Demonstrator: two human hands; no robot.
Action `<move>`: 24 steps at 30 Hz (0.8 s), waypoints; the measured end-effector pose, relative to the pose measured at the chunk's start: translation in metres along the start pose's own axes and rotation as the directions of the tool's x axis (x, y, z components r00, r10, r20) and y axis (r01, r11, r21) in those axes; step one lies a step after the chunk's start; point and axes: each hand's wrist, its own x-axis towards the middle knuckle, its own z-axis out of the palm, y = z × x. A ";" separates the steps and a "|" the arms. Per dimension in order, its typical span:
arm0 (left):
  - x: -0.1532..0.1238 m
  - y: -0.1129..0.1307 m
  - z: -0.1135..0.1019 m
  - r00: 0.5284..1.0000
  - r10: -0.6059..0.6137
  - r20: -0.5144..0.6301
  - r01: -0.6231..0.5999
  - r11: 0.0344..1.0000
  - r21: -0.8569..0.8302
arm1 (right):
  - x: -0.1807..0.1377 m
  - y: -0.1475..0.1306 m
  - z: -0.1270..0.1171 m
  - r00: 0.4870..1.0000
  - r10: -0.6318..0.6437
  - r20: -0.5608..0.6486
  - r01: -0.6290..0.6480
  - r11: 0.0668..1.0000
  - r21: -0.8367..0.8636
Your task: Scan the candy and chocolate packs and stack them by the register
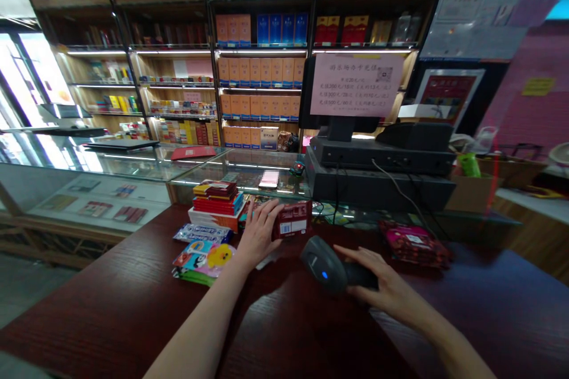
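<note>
My left hand (261,230) grips the left end of a dark red packet (300,213) with a white barcode label facing me. My right hand (380,278) is wrapped round the handle of a black barcode scanner (320,260), whose blue light is lit. The scanner's head points toward the left, just below the packet and apart from it. Left of my left hand stands a stack of red and yellow boxes (217,198) on a white-and-orange box (217,217). Before it lie blue-and-white packets (202,233) and a colourful pouch with a yellow duck (208,257).
A pile of dark red bags (413,243) lies on the right of the brown counter (133,308). Behind it stands a cash register (377,157) with loose cables and a pink notice (355,86). Glass display cases (249,160) and stocked shelves (262,74) fill the back.
</note>
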 end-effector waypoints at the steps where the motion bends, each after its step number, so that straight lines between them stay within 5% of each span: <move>1: 0.000 0.000 0.000 1.000 0.001 -0.004 -0.001 1.000 0.002 | -0.001 0.000 -0.002 1.000 0.009 0.003 -0.009 1.000 0.015; 24: -0.001 -0.001 0.003 0.999 -0.001 -0.034 0.002 1.000 0.028 | -0.007 -0.010 -0.003 0.991 0.049 0.127 -0.057 0.996 0.064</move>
